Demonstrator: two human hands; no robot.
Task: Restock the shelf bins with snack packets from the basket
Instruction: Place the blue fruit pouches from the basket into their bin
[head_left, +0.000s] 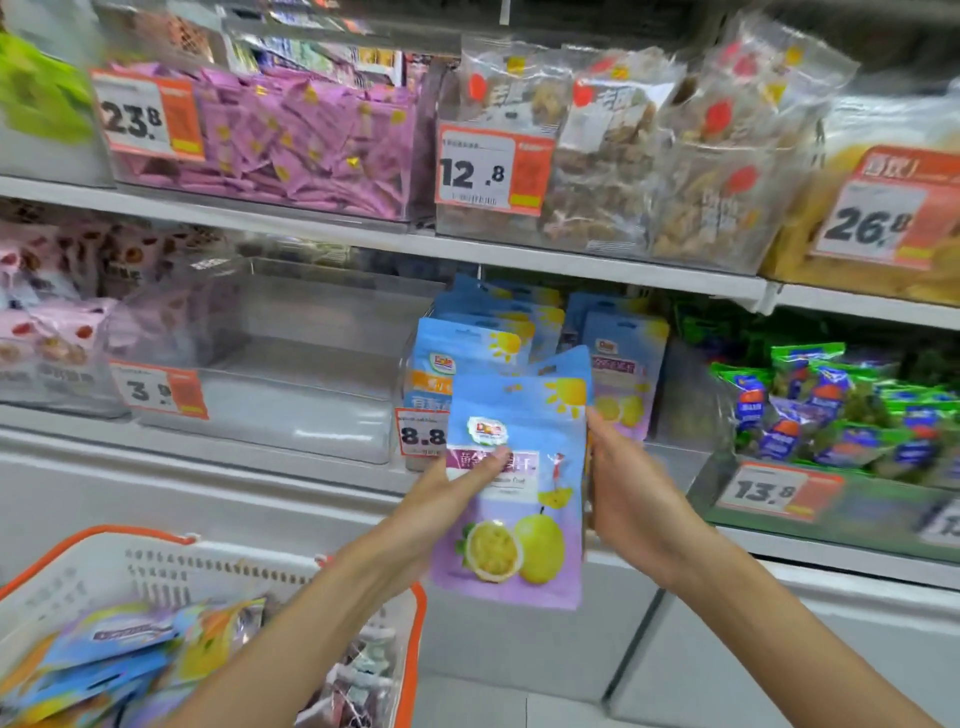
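Shelf bins (311, 364) behind; left hand (457, 493) & right hand (631, 493) grip blue-purple fruit packets (514, 493) upright, probably to slot w/ matching pouches (623, 364).

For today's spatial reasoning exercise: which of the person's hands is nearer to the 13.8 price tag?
Right. The right hand grips the passion fruit packet's right edge, just left of the 13.8 price tag; the left hand holds the packet's far side.
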